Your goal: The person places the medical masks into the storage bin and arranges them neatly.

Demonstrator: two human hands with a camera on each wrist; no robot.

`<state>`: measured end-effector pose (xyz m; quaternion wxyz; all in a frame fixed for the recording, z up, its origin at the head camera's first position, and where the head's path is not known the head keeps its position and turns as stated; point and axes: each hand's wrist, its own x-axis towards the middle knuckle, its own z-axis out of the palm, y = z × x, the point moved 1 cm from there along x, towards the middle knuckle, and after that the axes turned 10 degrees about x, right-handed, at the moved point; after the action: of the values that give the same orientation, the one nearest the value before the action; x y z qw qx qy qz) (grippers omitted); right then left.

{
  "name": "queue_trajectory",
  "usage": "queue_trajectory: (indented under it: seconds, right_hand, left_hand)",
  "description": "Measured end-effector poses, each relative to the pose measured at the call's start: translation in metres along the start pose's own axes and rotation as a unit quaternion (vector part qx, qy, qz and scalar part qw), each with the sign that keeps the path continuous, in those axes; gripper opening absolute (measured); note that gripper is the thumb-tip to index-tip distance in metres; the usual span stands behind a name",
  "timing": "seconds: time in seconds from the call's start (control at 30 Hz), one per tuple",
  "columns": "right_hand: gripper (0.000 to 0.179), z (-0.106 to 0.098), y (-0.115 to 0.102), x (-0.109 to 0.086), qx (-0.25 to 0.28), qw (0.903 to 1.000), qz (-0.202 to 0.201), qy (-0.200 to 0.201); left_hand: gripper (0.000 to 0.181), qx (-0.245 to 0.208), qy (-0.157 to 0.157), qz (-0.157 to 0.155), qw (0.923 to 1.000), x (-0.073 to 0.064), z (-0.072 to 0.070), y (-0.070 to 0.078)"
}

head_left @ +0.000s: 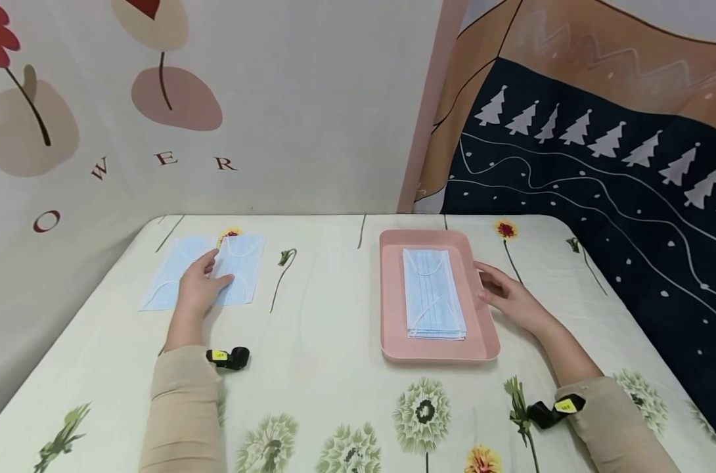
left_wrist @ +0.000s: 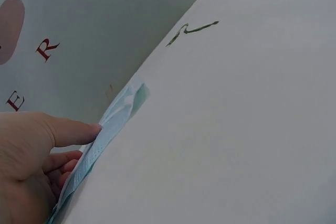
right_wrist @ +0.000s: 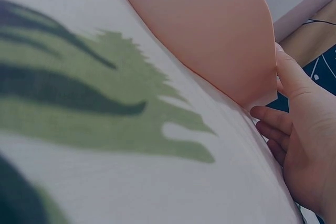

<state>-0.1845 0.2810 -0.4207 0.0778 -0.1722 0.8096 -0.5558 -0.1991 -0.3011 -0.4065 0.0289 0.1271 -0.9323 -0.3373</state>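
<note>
Face masks (head_left: 245,266), pale blue and apparently two side by side, are lying flat directly beneath the left hand (head_left: 200,286). That hand is holding its thumb and fingers apart and relaxed, the thumb tip touching the right-hand mask; no pinch is showing. Ear loops are sitting at the far and near ends, so each mask's long axis is running away from the person, roughly in line with the left forearm. Further right, beyond a stretch of printed tablecloth (head_left: 328,276), a pink tray (head_left: 393,348) is resting with its long axis running much the same way, and a stack of masks (head_left: 433,295) is lying inside it, similarly aligned. The right hand (head_left: 517,299) is touching the tray's right edge from outside; whether its fingers are gripping that edge cannot be told. In judgement, the governing relation is sideways: the flat pair is lying nearest the left hand and well apart from the tray, while the stack is lying to the right hand's left, nearer that hand.
</note>
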Motion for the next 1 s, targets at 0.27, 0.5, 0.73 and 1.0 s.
queue_trajectory:
  seconds: [0.27,0.5,0.73,1.0]
  right_hand:
    - [0.061,0.000,0.002,-0.001,0.003,1.0000,-0.006,0.000]
    - [0.061,0.001,0.001,-0.001,0.002,1.0000,-0.008,0.000]
    - [0.061,0.001,0.001,-0.001,0.002,1.0000,0.002,-0.002]
    - [0.062,0.001,-0.001,-0.001,0.000,1.0000,0.000,0.001]
  left_hand:
    - [0.066,0.049,0.001,0.010,0.9987,0.000,0.001,0.005]
    - [0.065,0.072,-0.031,-0.018,0.9967,0.004,-0.001,0.010]
    - [0.061,0.078,-0.042,-0.015,0.9960,0.002,-0.002,0.010]
    - [0.053,0.071,-0.017,0.035,0.9968,-0.002,0.000,0.011]
